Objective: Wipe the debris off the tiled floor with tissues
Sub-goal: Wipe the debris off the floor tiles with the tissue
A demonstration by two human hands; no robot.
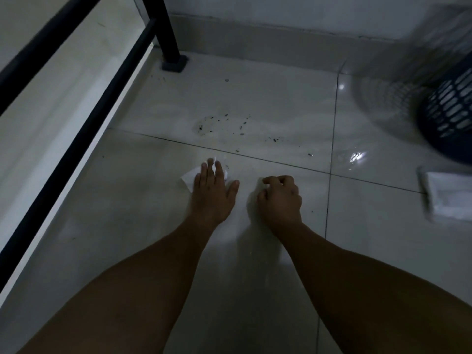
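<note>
On the near tiled floor (143,213), left hand (213,186) is pressing flat-fingered on the tissue (189,176). It is thin, soft and likely tear-prone, so it is best bunched at the middle. Right hand (281,198) is waiting alongside, loosely curled and empty. Debris (224,126) is lying beyond.

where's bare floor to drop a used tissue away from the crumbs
Bare tile lies between the black metal frame and the left hand pressing the white tissue, and right of the right hand up to the white packet. Crowded: dark debris beyond the grout line, toward the dark slotted basket.
</note>
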